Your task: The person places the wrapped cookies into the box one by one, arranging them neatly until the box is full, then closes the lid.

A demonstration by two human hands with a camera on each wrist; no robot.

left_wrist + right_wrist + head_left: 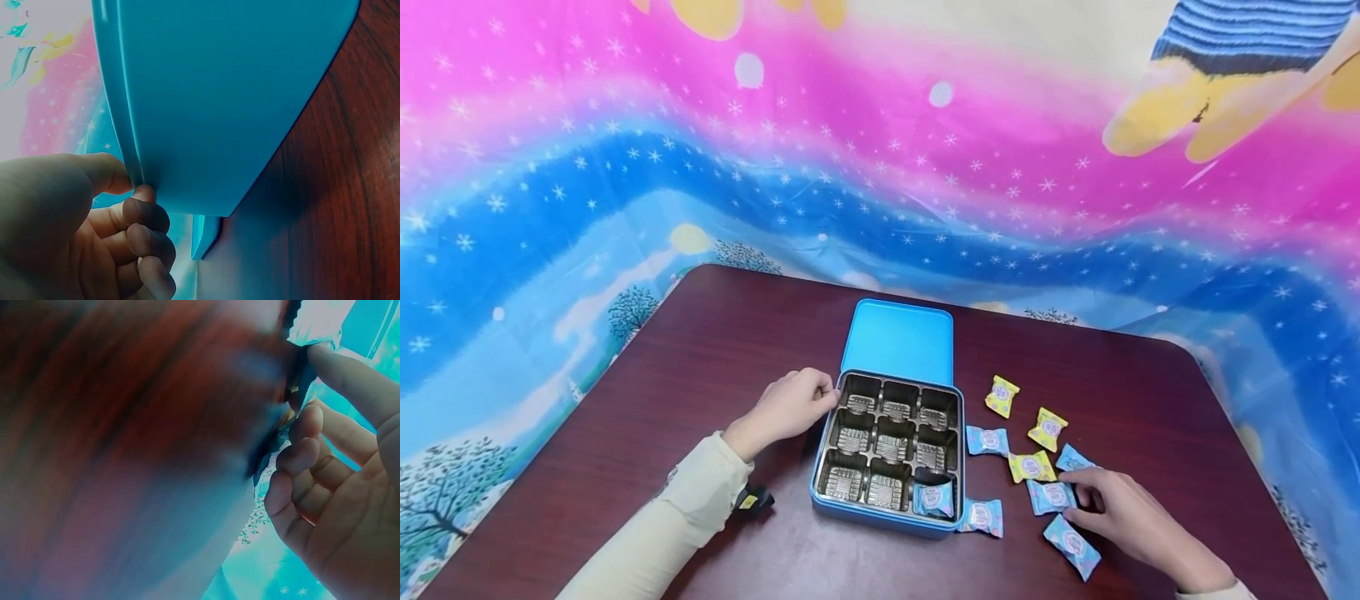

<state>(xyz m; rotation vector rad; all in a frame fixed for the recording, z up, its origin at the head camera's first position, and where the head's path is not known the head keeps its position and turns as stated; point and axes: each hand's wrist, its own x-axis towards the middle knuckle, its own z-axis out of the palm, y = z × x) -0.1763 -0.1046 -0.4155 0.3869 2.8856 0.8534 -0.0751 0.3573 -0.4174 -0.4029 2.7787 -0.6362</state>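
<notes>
A blue square box (880, 510) with its lid laid back holds a dark tray (862, 456) of several compartments. One blue wrapped candy (934, 498) lies in the tray's front right compartment. At the box's far left corner, my left hand (793, 404) pinches the rim between thumb and fingers; the left wrist view shows this hand (119, 225) beneath the box's side (225, 106). To the right, my right hand (1131, 512) has thumb and index finger at the two edges of another blue wrapped candy (1049, 497), pinching it on the table. Its wrapper (305, 378) shows between those fingertips in the right wrist view.
Yellow wrapped candies (1002, 396) and more blue ones (987, 441) are scattered right of the box. One blue candy (983, 517) lies against its front right side. The open lid (901, 340) extends behind. A small black object (754, 501) sits near the left sleeve.
</notes>
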